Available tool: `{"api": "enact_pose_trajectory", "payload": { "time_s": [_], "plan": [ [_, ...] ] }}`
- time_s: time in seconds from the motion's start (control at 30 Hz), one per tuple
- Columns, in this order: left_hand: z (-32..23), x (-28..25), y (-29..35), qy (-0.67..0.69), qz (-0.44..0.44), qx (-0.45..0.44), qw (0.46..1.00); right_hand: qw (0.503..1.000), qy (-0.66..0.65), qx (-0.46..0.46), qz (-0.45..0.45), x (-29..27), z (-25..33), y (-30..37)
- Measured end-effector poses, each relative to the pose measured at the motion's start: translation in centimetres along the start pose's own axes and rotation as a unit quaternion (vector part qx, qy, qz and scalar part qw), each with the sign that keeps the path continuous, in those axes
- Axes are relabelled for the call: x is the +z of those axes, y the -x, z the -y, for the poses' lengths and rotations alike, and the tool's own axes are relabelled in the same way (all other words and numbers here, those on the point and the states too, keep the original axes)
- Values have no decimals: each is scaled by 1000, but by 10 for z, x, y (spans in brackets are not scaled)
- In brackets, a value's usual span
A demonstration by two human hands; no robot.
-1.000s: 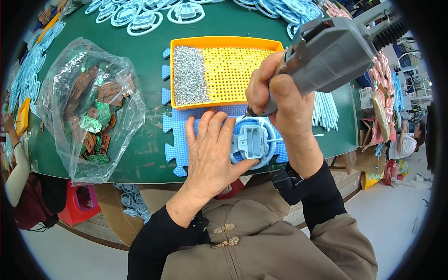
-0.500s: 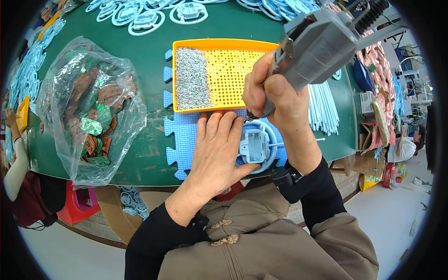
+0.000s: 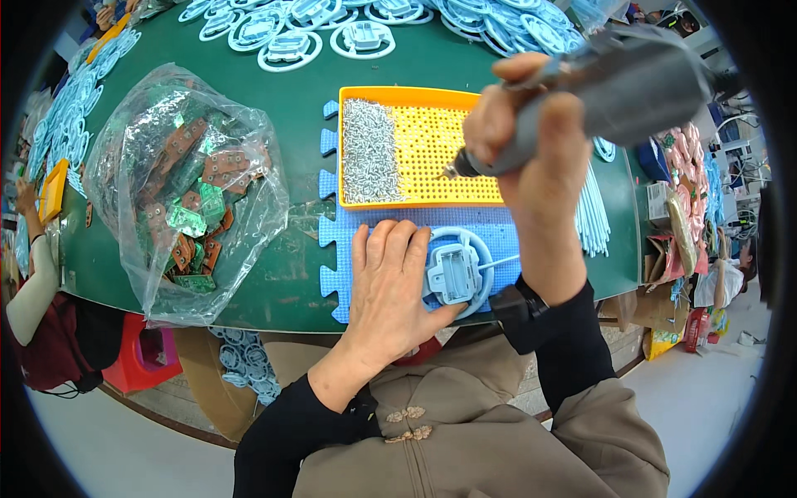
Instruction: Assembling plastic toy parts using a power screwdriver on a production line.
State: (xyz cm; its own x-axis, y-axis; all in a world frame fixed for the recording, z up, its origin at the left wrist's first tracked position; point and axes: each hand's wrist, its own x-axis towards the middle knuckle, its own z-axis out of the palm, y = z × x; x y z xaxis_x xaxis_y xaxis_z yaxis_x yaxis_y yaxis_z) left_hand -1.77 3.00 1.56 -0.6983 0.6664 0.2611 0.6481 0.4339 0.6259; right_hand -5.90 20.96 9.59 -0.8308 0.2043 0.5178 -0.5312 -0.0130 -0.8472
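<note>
My right hand (image 3: 544,158) is wrapped round a grey electric screwdriver (image 3: 614,91), blurred by motion. Its tip points down-left over the perforated part of a yellow tray (image 3: 465,95). A heap of small silver screws (image 3: 370,153) fills the tray's left end. My left hand (image 3: 386,282) lies with fingers stretched out on a blue foam mat (image 3: 334,249). Beside it sits a light-blue plastic ring with a box-shaped housing (image 3: 455,274) in its middle. The left thumb touches the ring's near edge, and a thin stem runs right from the housing toward my right wrist.
A clear plastic bag (image 3: 266,207) of green and brown circuit boards stands on the left of the green table (image 3: 307,91). More blue ring parts (image 3: 363,38) lie along the far side. Pale-blue sticks (image 3: 591,212) lie at the right. Another person's arm (image 3: 31,249) shows far left.
The screwdriver has moved, and its tip now shows over the yellow tray. My left hand stays beside the blue ring part. The whole view has shifted slightly.
</note>
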Motion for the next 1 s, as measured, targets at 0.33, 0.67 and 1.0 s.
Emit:
{"api": "enact_pose_trajectory", "payload": {
  "time_s": [0.33,0.67,1.0],
  "plan": [
    [4,3,-2,16,-5,-4,1000,999,14,15,-33,7,-44,-14],
    [7,8,0,36,-53,-13,998,998,13,38,-52,8,-49,-14],
    [11,2,-2,74,-52,2,996,999,29,-27,-26,8,-21,-16]
  ]
}}
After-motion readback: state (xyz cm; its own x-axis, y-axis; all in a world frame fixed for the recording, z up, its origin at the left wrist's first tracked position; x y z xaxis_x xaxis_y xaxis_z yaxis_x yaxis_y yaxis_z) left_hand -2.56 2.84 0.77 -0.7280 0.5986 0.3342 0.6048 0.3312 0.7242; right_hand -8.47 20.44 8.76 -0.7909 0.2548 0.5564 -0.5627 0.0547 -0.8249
